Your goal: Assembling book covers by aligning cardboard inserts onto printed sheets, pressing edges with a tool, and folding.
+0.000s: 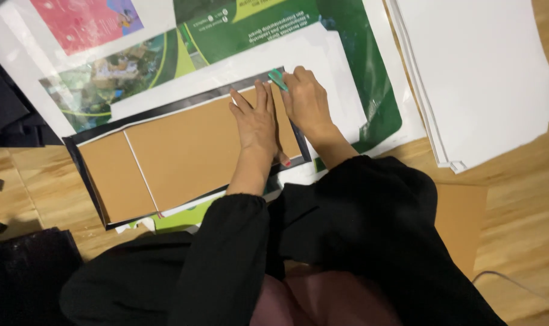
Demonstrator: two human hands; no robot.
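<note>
Cardboard panels (184, 157), brown and flat, lie on a black sheet (87, 172), at 9 o'clock from the hands. They look stiff and light. Left hand (257, 124) presses flat, open. Right hand (307, 102) pinches a green tool (278, 79) at the top edge.

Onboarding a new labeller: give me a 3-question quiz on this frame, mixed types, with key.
1. True or false: the left hand lies flat on the brown cardboard panel.
2. The right hand grips a small tool of which colour? A red, B green, C yellow.
3. Fill in: the stack of white sheets lies on the wooden ____.

Key: 1 true; 2 B; 3 floor.
</note>
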